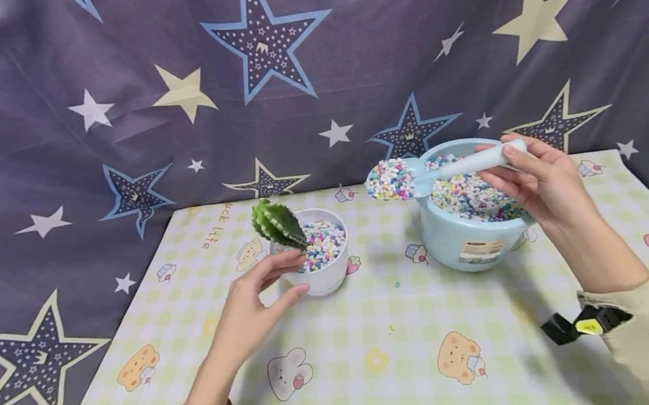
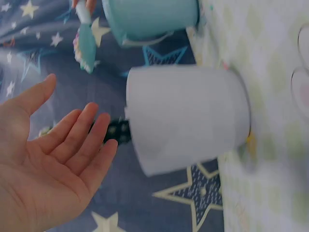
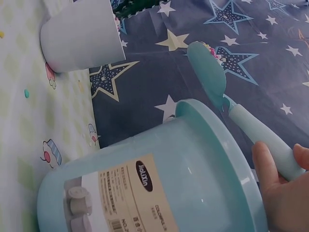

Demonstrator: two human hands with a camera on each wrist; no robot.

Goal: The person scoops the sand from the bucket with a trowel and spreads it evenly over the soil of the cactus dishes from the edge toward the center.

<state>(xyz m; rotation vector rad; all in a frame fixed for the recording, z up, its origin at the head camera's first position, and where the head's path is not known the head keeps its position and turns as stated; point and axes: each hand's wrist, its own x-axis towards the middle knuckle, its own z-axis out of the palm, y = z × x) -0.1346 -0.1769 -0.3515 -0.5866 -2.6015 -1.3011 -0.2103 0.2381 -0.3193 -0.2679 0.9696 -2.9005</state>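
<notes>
My right hand (image 1: pixel 550 183) grips the pale handle of a light blue scoop (image 1: pixel 479 160), heaped with multicoloured pebbles (image 1: pixel 391 180). The scoop's bowl is over the left rim of a light blue bucket (image 1: pixel 459 239), which holds more of the same pebbles. To the left stands a white pot (image 1: pixel 325 281) with pebbles in it and a green cactus (image 1: pixel 275 224) leaning left. Beside the pot, my left hand (image 1: pixel 252 311) has its fingers loosely extended near the cactus base. In the left wrist view, those fingers overlap the cactus (image 2: pixel 118 131) and hide part of it.
A checked cloth with cartoon prints (image 1: pixel 376 360) covers the table. A few stray pebbles (image 1: pixel 397 284) lie on it between pot and bucket. Behind the table hangs a dark curtain (image 1: pixel 365 40) with stars. A paper label (image 3: pixel 120 198) is on the bucket's side.
</notes>
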